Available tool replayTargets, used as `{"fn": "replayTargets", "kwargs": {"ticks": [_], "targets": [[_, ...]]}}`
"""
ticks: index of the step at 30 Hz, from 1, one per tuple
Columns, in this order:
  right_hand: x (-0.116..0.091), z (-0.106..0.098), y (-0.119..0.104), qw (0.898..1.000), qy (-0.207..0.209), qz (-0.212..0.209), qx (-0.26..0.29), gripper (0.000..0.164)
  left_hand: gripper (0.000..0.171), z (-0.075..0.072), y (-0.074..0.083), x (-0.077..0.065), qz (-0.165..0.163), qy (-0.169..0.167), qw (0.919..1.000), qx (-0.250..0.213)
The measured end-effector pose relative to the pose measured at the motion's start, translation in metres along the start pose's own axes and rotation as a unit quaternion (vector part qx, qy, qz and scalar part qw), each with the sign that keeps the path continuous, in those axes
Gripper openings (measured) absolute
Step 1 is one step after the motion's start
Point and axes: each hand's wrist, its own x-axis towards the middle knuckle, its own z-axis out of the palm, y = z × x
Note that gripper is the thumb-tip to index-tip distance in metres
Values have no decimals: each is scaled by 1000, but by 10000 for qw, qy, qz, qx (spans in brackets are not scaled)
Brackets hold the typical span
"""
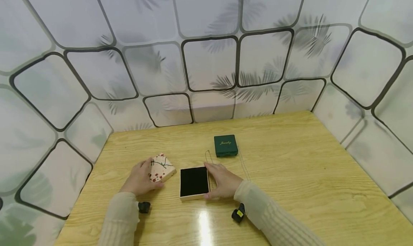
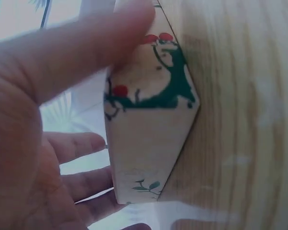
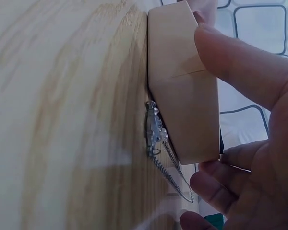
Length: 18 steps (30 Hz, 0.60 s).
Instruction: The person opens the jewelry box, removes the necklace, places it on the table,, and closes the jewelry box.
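My left hand [image 1: 139, 178] grips a cream lid [image 1: 164, 166] printed with red blossoms and dark green branches. In the left wrist view the thumb lies along one printed side and the fingers reach round the other. To its right sits an open square box base [image 1: 194, 181] with a black lining. My right hand [image 1: 224, 181] holds this base by its right side, thumb at the near corner and fingers at the far one. A silver chain necklace [image 3: 156, 132] with a sparkling pendant lies on the table against the base, partly under the right hand.
Behind the base stands a closed dark green jewelry box [image 1: 226, 145] with gold lettering. A thin chain [image 1: 244, 165] runs from beside it toward the right sleeve. The wooden table [image 1: 306, 174] ends at a patterned curtain [image 1: 209, 65] at the back and sides.
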Motion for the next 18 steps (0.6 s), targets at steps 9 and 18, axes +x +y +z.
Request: {"fn": "replayTargets", "kwargs": {"ticks": [9, 18], "targets": [[0, 2, 1, 9997, -49, 207, 140, 119, 107, -5, 4, -2, 51, 459, 9988, 146], [1, 2, 4, 9996, 2, 177, 216, 120, 96, -14, 25, -2, 902, 804, 9909, -591]]}}
